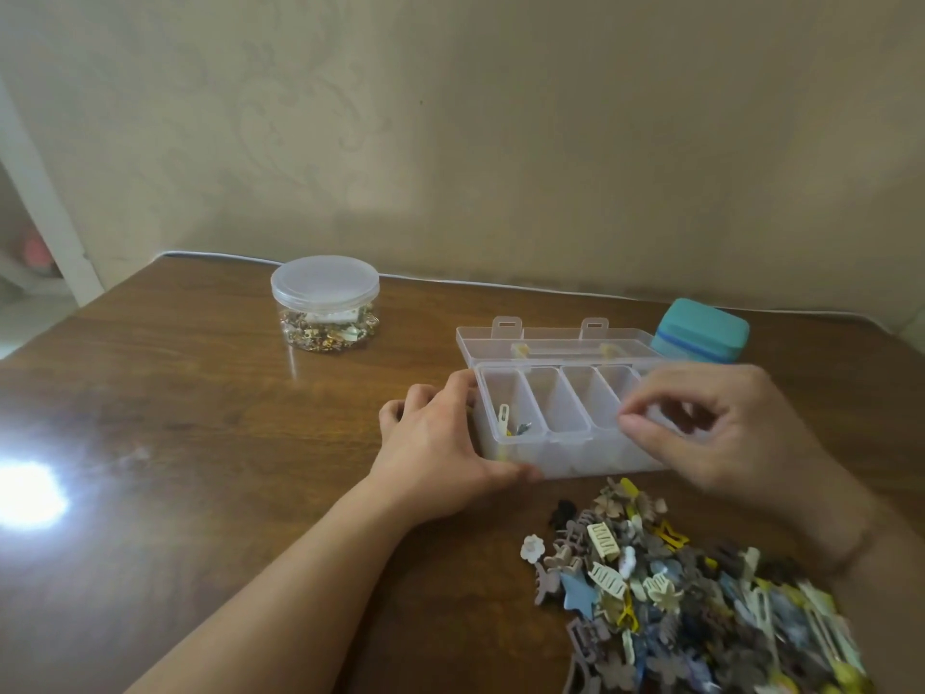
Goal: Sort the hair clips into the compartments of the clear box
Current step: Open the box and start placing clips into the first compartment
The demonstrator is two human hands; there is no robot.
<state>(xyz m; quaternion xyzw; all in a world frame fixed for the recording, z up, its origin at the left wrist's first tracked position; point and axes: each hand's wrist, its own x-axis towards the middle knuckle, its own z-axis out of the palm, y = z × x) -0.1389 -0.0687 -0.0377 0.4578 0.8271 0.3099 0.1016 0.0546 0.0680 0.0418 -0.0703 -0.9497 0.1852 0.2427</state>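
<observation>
The clear box [560, 458] sits open on the table, its lid [550, 343] folded back. It has several long compartments. The leftmost compartment [508, 418] holds a few small clips, among them a cream one. My left hand [440, 443] grips the box's left end, thumb along the front wall and fingers round the side. My right hand [711, 433] hovers over the box's right end with fingers curled. Its thumb and forefinger tips nearly meet above the front rim, and I see nothing between them. A heap of hair clips [690, 598] in cream, blue, yellow and grey lies in front of the box.
A round clear jar [325, 305] with a lid and small gold bits stands at the back left. A teal case [701, 333] sits behind the box on the right. Glare marks the brown wooden table [200, 443] at the left. A wall runs along the far edge.
</observation>
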